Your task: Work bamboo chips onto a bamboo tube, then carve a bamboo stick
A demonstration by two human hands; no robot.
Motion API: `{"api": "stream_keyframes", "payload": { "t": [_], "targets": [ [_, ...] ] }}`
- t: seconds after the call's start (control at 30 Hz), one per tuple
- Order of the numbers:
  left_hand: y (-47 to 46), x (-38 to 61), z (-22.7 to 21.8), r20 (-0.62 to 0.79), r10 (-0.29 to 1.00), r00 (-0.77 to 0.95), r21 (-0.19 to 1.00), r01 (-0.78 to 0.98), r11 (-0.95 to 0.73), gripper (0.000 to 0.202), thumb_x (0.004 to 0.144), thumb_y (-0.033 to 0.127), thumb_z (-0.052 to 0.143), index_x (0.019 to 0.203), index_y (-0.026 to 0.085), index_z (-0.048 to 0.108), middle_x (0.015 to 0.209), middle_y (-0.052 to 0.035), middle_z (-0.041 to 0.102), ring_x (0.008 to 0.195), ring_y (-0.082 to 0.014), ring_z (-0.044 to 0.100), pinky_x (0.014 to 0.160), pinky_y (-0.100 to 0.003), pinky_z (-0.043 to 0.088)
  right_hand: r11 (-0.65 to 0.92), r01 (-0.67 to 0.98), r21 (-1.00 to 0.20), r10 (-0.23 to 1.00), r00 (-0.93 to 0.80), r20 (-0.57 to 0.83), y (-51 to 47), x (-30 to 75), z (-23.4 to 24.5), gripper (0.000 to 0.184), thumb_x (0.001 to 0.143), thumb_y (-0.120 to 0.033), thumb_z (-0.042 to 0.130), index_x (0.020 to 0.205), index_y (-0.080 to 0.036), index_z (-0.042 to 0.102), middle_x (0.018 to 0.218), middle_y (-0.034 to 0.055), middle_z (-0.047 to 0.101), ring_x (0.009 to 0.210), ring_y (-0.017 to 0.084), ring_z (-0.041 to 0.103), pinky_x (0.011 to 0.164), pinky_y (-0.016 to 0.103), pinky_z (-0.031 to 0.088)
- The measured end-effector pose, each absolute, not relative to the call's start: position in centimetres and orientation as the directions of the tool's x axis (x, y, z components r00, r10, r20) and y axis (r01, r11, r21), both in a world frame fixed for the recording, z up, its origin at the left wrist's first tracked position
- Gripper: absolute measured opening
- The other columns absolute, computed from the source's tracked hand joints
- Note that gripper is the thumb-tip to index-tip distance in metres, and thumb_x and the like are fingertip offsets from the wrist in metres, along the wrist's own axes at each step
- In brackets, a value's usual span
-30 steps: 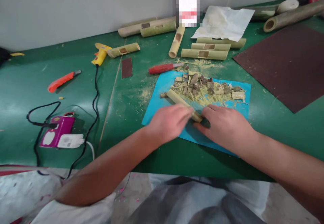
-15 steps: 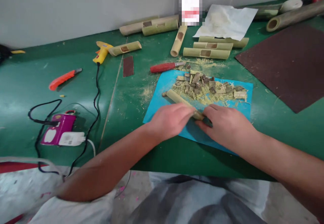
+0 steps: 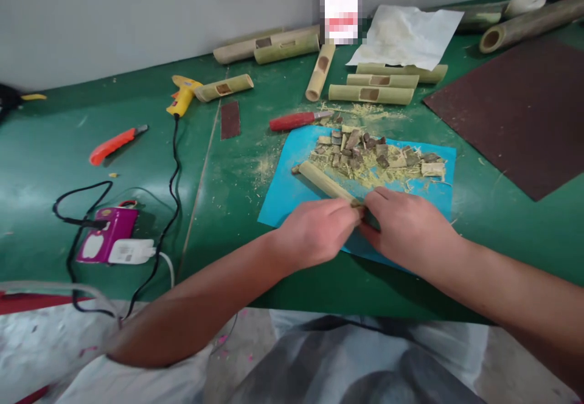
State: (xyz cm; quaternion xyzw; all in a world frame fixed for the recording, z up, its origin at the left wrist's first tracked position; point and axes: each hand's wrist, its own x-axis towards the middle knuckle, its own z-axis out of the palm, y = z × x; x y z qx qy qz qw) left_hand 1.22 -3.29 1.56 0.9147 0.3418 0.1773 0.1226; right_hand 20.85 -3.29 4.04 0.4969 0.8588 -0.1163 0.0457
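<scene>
A pale green bamboo tube (image 3: 326,180) lies slantwise over a blue sheet (image 3: 287,194), its far end beside a small brown piece. My left hand (image 3: 319,229) is closed at the tube's near end, fingertips pinched together. My right hand (image 3: 404,222) is curled around that same end from the right, almost touching the left. Fingers cover the near end, so any small thing between them is hidden. Just beyond the tube are a heap of bamboo chips (image 3: 353,148) and yellowish shavings.
A red-handled knife (image 3: 292,121) lies behind the sheet. Several notched bamboo tubes (image 3: 371,94) lie farther back. Left are a yellow glue gun (image 3: 183,97), an orange cutter (image 3: 113,146) and a purple power strip (image 3: 107,233) with cords. A large dark brown sheet (image 3: 515,118) lies right.
My left hand has shifted slightly right and nearer to me along the tube, uncovering more of its length. My fingertips now meet at its near end.
</scene>
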Motion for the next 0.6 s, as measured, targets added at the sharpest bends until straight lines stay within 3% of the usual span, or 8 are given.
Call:
{"api": "stream_keyframes", "payload": {
  "t": [0.07,0.23,0.4,0.6],
  "targets": [
    [-3.2,1.2,1.5,0.223,0.65,0.726,0.338,0.568,-0.75,0.038,0.108,0.026,0.035,0.097,0.016,0.071,0.084,-0.0046,0.072,0.076,-0.0161,0.069,0.065,-0.026,0.053,0.481,0.862,-0.161,0.842,-0.505,-0.188,-3.3,20.8,4.0,0.013,0.093,-0.024,0.056,0.089,-0.016,0.066,0.084,0.0094,0.066,0.073,0.02,0.061,0.058,0.031,0.028],
    [-2.9,0.3,1.7,0.265,0.738,0.621,0.32,0.666,-0.674,0.033,0.108,0.028,0.039,0.113,0.016,0.068,0.089,-0.0058,0.073,0.081,-0.0165,0.07,0.068,-0.027,0.053,0.468,0.871,-0.152,0.849,-0.49,-0.196,-3.1,20.8,4.0,0.019,0.095,-0.031,0.056,0.091,-0.015,0.067,0.085,0.0098,0.066,0.072,0.021,0.061,0.057,0.031,0.028],
    [-3.4,1.6,2.3,0.143,0.705,0.695,0.319,0.642,-0.698,0.036,0.107,0.025,0.037,0.089,0.017,0.067,0.08,-0.0034,0.068,0.073,-0.0144,0.065,0.063,-0.025,0.047,0.483,0.856,-0.183,0.844,-0.511,-0.165,-3.1,21.1,4.0,0.012,0.092,-0.024,0.059,0.086,-0.017,0.065,0.082,0.0075,0.066,0.069,0.018,0.059,0.057,0.03,0.028],
    [-3.6,0.8,2.0,0.183,0.726,0.663,0.311,0.662,-0.682,0.035,0.108,0.026,0.036,0.104,0.016,0.069,0.085,-0.0048,0.07,0.078,-0.0163,0.067,0.065,-0.027,0.049,0.485,0.858,-0.169,0.851,-0.507,-0.135,-3.1,21.0,3.8,0.016,0.093,-0.029,0.058,0.087,-0.016,0.066,0.081,0.0072,0.065,0.068,0.018,0.058,0.056,0.03,0.027]
  ]
}}
